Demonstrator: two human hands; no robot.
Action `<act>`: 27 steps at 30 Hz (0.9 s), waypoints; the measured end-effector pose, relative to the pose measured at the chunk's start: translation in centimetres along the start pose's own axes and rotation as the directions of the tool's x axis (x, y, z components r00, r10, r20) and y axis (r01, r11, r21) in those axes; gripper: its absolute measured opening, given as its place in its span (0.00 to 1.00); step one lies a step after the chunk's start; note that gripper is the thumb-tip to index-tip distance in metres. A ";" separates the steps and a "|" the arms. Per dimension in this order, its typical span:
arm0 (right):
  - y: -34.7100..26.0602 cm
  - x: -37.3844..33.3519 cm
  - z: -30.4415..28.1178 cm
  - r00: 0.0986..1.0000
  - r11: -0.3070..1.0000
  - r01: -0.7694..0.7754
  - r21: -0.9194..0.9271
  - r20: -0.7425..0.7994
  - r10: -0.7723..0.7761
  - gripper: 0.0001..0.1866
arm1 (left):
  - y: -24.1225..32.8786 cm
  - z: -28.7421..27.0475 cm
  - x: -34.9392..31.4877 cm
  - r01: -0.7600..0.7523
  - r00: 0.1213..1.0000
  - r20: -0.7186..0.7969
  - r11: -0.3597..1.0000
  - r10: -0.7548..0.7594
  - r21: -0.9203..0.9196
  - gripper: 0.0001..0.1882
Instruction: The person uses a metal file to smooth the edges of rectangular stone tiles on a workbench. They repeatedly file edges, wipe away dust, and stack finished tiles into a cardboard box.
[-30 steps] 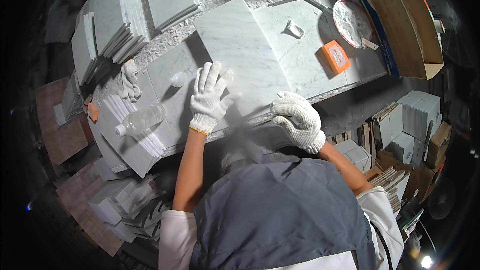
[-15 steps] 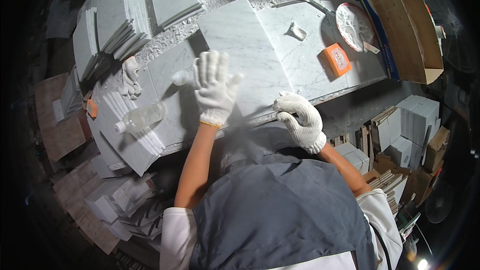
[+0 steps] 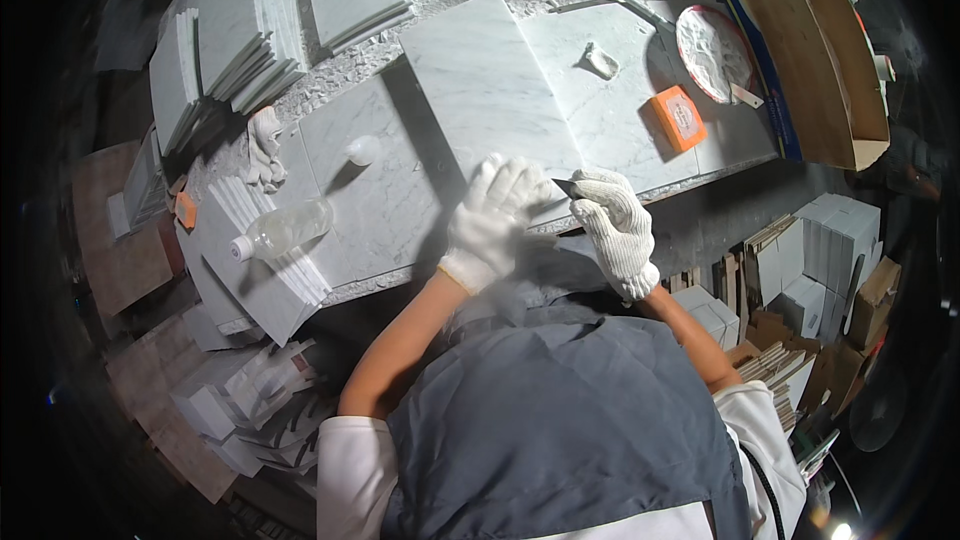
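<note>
At near end, marble slab [image 3: 490, 70] | your left hand [image 3: 490, 225]: fingers outstretched | your right hand [image 3: 615, 235]: curled, pinching thin dark tool [image 3: 562, 182]

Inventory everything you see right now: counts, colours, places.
marble slab: one, white, centre
orange box: one, orange, right of slab
dish: one, red rim, beyond orange box
lump: one, white, left of dish
carton: one, brown and blue, upper right
tile stacks: several, white, left
bottle: one, clear, left side
small object: one, translucent, right of bottle
crumpled glove: one, white, beyond bottle
boxes: several, white, lower right
orange piece: one, orange, far left
thin tool: one, dark, in right hand
left hand: one, white glove, slab's near edge
right hand: one, white glove, beside left hand
garment: one, grey, bottom
</note>
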State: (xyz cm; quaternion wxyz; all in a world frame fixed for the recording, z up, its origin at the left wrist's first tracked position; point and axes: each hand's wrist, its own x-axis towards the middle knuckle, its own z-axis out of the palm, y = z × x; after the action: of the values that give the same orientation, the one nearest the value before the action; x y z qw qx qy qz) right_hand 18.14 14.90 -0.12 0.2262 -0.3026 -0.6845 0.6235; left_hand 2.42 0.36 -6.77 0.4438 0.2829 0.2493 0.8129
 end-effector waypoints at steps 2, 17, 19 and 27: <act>-0.5 0.3 -0.5 1.000 0.995 0.008 -0.097 0.011 -0.007 0.11 | 0.9 -0.2 0.0 0.091 0.996 -0.084 0.380 -0.035 0.921 0.38; -0.3 3.5 1.0 0.920 0.933 -0.274 -0.232 0.221 0.325 0.23 | 3.0 0.2 -2.8 0.302 0.952 -0.196 -0.607 0.236 0.735 0.36; -0.7 4.4 2.6 0.929 0.913 -0.116 -0.392 0.283 0.239 0.27 | 3.0 0.9 -4.3 0.145 0.980 -0.036 -0.581 0.194 0.801 0.34; -2.4 7.8 7.8 0.896 0.664 0.264 -0.699 0.433 0.100 0.19 | 0.8 1.4 -6.4 0.184 0.976 -0.108 -0.453 0.188 0.872 0.29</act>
State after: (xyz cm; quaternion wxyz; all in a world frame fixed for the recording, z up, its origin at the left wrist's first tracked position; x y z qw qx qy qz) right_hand 6.87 14.67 0.81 -0.0470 -0.1885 -0.9238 0.3299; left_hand 5.74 -5.37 -6.80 -0.0431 0.4347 0.8683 0.2351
